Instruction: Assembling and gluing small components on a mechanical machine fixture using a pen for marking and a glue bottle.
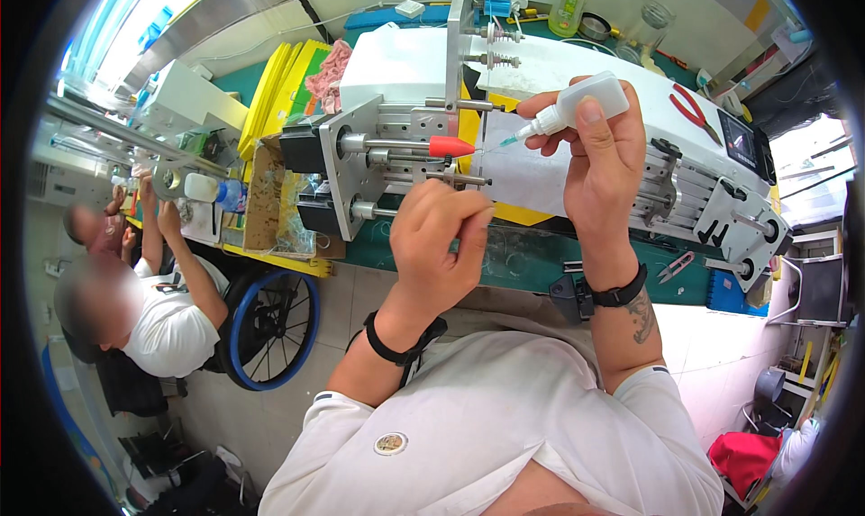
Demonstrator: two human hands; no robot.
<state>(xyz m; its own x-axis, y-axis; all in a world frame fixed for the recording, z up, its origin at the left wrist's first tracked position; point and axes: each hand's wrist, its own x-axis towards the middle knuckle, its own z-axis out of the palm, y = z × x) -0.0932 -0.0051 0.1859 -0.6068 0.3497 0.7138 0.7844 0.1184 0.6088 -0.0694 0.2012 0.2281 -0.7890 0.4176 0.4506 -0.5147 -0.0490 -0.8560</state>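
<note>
My right hand (605, 169) is wrapped round a small white squeeze bottle (590, 100), tilted with its thin needle tip pointing down to the left. That tip lies just right of a red cone (450, 147) on the end of a metal shaft (387, 144). Below the cone, my left hand (441, 237) has its fingers curled in and pressed together; anything between them is hidden or too small to make out. Both hands are at a bench machine with metal plates (347, 169), rods and black motors (302, 147).
Red-handled pliers (694, 115) lie on the white surface at right, near a small screen (741, 142). Small snips (676, 267) rest on the green bench mat (532, 262). A cardboard box (263, 201) stands at left. Beyond it, another person (176, 322) sits by a blue-rimmed wheel (270, 329).
</note>
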